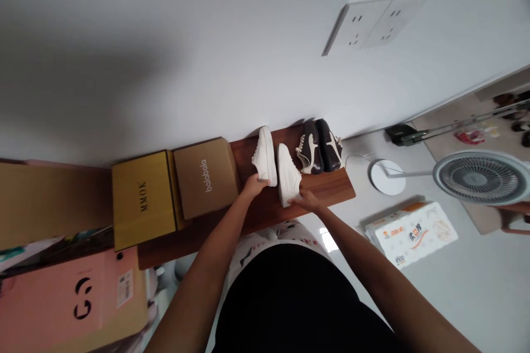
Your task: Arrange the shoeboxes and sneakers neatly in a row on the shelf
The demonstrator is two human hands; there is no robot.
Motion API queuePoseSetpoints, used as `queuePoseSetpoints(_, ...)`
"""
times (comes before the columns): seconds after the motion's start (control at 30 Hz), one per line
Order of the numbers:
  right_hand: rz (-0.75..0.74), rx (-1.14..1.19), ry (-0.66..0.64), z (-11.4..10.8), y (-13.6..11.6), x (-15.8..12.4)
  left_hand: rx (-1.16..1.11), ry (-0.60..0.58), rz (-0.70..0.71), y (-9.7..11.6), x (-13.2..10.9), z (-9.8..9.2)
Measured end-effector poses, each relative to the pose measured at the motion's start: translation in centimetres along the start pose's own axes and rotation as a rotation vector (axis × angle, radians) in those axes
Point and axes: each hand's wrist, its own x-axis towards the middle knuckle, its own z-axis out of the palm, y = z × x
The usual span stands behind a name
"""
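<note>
Head view, single frame.

Left hand (255,183): fingers folded narrow around the heel end of the left white sneaker (265,155), in contact. The sneaker stands on the wooden shelf (331,187), toe towards the wall.

Right hand (308,198): fingers closed on the heel end of the right white sneaker (289,179), gripping it low at the sole. It is on the same shelf, just beside the first. How far each thumb wraps cannot be told at this size.

Adjacent items: a pair of dark brown shoes (318,146) with cream trim stands on the shelf, just beyond the white pair.

Writing noted:
- A tan box (205,176) beside the left white sneaker reads "balabala" in white.
- A yellow box (143,198) touching it reads "MMOK" in dark letters.
- A pink carton (70,298) carries a black logo mark and a white label, unreadable.
- A tissue pack (414,231) on the floor bears red and orange print, too small to read.

A fan (482,176) stands near the pack.
</note>
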Motion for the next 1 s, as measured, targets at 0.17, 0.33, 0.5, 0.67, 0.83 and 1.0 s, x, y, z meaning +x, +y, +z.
queuePoseSetpoints(0.17, -0.056, 0.064, -0.067, -0.4, 0.2, 0.0, 0.064, 0.009, 0.096, 1.1, -0.7, -0.7)
queuePoseSetpoints(0.33, -0.191, -0.123, -0.085, -2.2, -1.7, 0.2, 0.307, 0.042, 0.166, 3.0, -2.8, -1.5)
queuePoseSetpoints(0.5, -0.246, -0.559, -0.104, -2.5, -5.4, 0.7, 0.539, 0.05, 0.184, 4.4, -4.9, -0.6)
queuePoseSetpoints(0.67, -0.297, -0.903, -0.152, -1.6, -9.0, 1.6, 0.626, 0.067, 0.187, 5.0, -5.4, 1.1)
queuePoseSetpoints(0.83, -0.311, -1.009, -0.19, -0.5, -11.2, 3.2, 0.589, 0.097, 0.17, 4.9, -4.5, 1.8)
queuePoseSetpoints(1.0, -0.277, -1.013, -0.2, 0.7, -12.0, 4.4, 0.38, 0.165, 0.138, 3.9, -3.9, 2.1)
